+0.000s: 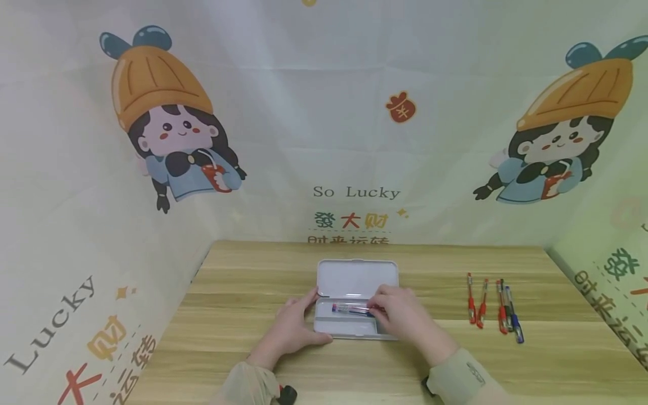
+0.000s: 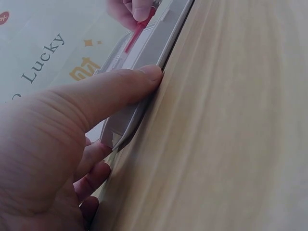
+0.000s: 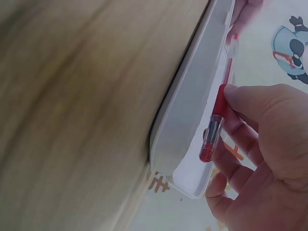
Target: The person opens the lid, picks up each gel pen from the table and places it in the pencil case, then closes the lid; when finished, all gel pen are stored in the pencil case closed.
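Observation:
A white pencil case (image 1: 346,327) lies on the table with its hinged lid (image 1: 354,278) raised at the back. My left hand (image 1: 292,329) holds the case at its left end, thumb along the front wall and the other fingers round the far side. Over the case, my right hand (image 1: 400,315) pinches a red gel pen (image 3: 220,103) between thumb and fingers. The pen has a clear cap over one end and lies lengthwise along the case. In the head view, the right fingers hide part of the pen and the case's right end.
To the right, several pens lie apart from the case: red pens (image 1: 471,304), a black pen (image 1: 508,320) and a blue pen (image 1: 515,320). The wooden table (image 1: 243,281) meets a printed cloth backdrop (image 1: 283,140) behind and at both sides.

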`<state>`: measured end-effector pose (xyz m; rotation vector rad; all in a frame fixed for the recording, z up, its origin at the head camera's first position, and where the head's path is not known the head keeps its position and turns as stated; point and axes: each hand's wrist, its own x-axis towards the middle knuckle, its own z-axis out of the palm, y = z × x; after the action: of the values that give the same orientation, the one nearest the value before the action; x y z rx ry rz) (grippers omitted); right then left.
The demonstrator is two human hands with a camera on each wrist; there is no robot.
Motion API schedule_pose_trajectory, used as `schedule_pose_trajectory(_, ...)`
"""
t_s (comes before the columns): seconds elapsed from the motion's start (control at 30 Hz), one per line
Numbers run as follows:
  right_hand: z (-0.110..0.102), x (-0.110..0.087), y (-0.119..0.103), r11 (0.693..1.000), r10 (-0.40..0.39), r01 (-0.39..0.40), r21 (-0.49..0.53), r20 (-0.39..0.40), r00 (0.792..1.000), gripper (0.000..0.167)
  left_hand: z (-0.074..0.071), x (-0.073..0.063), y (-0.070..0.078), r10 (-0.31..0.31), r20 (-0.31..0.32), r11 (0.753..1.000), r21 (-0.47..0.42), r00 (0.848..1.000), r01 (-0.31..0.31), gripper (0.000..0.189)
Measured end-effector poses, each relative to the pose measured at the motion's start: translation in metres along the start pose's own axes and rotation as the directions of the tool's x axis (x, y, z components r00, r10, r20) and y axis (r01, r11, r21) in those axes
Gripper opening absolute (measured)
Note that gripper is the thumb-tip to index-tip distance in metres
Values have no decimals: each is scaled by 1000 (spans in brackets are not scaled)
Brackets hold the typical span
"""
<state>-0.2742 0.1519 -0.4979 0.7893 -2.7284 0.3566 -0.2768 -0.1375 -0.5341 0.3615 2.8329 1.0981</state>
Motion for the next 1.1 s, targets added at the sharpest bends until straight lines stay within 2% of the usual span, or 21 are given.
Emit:
schedule_pose_trajectory(0.43,4,1,-1,999,-33,33,-4,42,999,4,0,0,-1,0,-8,1000,4,1000,0,126)
schedule_pose_trajectory(0.67,7,3,-4,1000,-5,4,16,65,998,4,0,2,-3,-6,-7,1000,11,1000,6,127)
schedule_pose_trajectory(0.9,7,3,-3,1000,-10,9,12,54,998,5,0,2,-3,-4,-7,1000,12,1000,4,127)
schedule_pose_trajectory(1.1,4,2,-3,998,17,-19,65,34,999,9,-1,0,-2,1,-2,1000,11,1000,-1,127)
